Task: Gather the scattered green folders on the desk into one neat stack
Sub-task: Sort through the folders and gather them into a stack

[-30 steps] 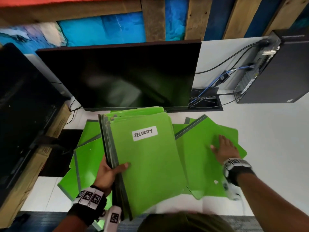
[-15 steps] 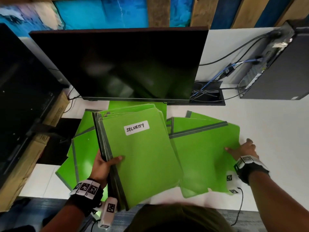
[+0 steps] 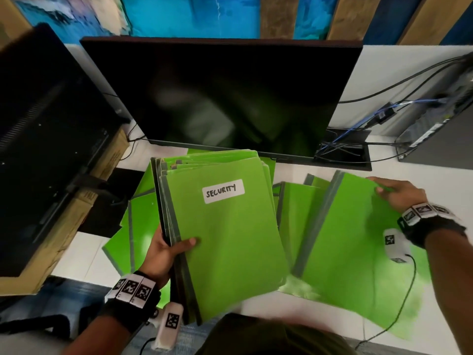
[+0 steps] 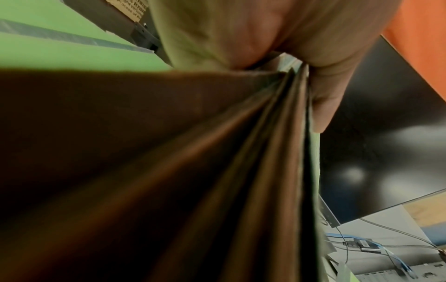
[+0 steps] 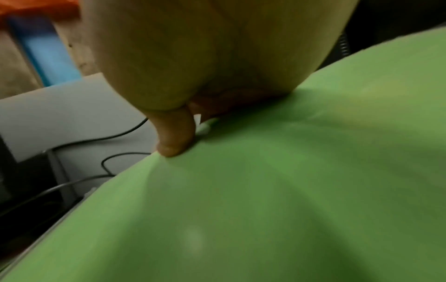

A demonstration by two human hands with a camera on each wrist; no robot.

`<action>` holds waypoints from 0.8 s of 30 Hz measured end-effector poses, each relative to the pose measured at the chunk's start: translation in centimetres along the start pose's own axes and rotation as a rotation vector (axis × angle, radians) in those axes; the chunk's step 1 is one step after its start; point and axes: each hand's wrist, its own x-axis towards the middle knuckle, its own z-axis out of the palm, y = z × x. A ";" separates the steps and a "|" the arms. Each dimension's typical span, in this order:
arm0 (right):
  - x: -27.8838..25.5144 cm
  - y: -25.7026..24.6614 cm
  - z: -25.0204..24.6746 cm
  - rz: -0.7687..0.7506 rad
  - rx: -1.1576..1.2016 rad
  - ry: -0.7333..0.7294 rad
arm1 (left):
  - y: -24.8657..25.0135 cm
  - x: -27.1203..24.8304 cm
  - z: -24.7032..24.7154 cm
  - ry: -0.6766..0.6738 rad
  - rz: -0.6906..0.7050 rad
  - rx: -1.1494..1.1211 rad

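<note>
Nearest, the left hand gripped the spine edge of a stack of green folders, thumb on the top cover labelled SECURITY, the stack held over the white desk. Beside it to the right, the right hand pinched the far corner of a loose green folder, which lay tilted across other folders on the desk, with more green folders spread under the stack on the left. Beyond them stood a dark monitor, with cables to its right.
</note>
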 end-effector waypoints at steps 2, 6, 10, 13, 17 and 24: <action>0.7 -1.1 0.5 -0.106 -0.041 -0.062 | 0.0 -0.1 0.0 0.012 -0.002 0.009; 2.4 -4.8 4.0 -0.231 -0.102 -0.066 | -0.6 -0.3 0.2 0.055 -0.026 0.019; 2.7 -7.8 6.5 -0.288 -0.205 -0.071 | -0.7 -0.7 0.4 0.085 -0.028 0.050; 2.1 -7.7 7.8 -0.257 -0.278 -0.148 | -0.8 -1.1 0.5 0.104 -0.035 0.051; 1.0 -7.4 8.2 -0.267 -0.268 -0.141 | -1.2 -1.4 0.4 0.129 -0.048 0.052; -0.5 -7.6 4.9 -0.228 -0.168 -0.191 | -1.7 -1.8 0.7 0.119 -0.040 0.059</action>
